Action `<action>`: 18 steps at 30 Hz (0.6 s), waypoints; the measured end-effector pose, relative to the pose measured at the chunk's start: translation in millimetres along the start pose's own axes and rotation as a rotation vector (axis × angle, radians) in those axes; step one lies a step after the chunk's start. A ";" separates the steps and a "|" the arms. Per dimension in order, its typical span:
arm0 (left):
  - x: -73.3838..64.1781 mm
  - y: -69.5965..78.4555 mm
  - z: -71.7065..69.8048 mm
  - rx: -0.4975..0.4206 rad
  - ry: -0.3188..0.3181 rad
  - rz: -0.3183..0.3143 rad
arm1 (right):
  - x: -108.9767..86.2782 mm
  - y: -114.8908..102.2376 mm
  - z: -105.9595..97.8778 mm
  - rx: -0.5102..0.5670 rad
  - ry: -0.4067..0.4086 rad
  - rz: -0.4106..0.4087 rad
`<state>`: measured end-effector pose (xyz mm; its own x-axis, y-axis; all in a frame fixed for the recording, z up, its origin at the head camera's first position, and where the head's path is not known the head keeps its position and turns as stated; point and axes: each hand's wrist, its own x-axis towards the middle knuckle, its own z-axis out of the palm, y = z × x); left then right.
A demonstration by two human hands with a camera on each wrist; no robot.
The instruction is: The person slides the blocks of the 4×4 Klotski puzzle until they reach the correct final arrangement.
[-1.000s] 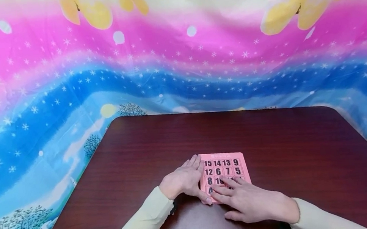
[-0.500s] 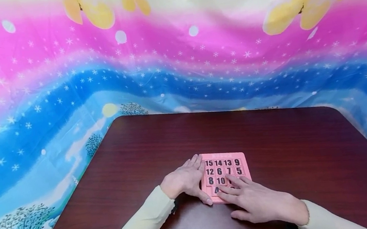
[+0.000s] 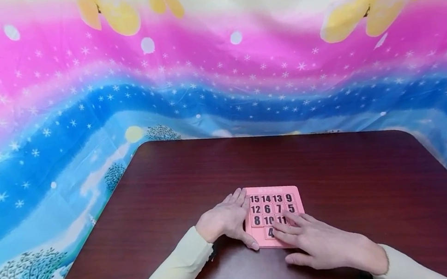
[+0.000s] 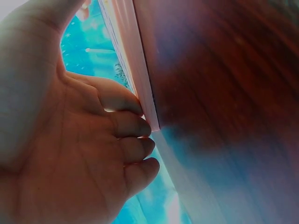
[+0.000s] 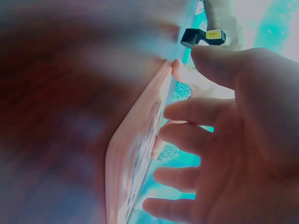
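A pink sliding number puzzle (image 3: 258, 241) lies flat on the table, its black-numbered tiles facing up. My left hand (image 3: 226, 218) rests along its left side, fingers extended at the far corner and thumb at the near corner. In the left wrist view the fingertips (image 4: 145, 148) touch the puzzle's side edge. Over the lower right tiles my right hand (image 3: 320, 241) is spread, with a fingertip at the tile marked 4 (image 3: 270, 233). A bare slot shows at the bottom left, beside that tile. The right hand hides the lower right tiles.
The dark reddish-brown table (image 3: 194, 171) reaches away behind the puzzle to rounded far corners. A colourful printed cloth (image 3: 216, 80) hangs around its far and side edges. A black device with a yellow label (image 5: 205, 36) shows near the other wrist in the right wrist view.
The right hand has moved to the right across the puzzle, and the tile marked 4 has slid right from the bottom left corner, baring that slot. The left hand keeps its place.
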<state>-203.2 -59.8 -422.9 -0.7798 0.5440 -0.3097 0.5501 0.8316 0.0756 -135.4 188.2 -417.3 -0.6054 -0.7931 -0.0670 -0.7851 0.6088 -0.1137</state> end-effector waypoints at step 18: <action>-1.3 0.8 0.5 0.021 0.007 0.016 | 43.3 2.2 -4.2 0.015 -0.040 -0.001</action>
<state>-201.6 -59.9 -422.9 -0.7730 0.5581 -0.3016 0.5688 0.8203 0.0601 -163.9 155.3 -416.3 -0.5983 -0.7942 -0.1061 -0.7838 0.6076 -0.1284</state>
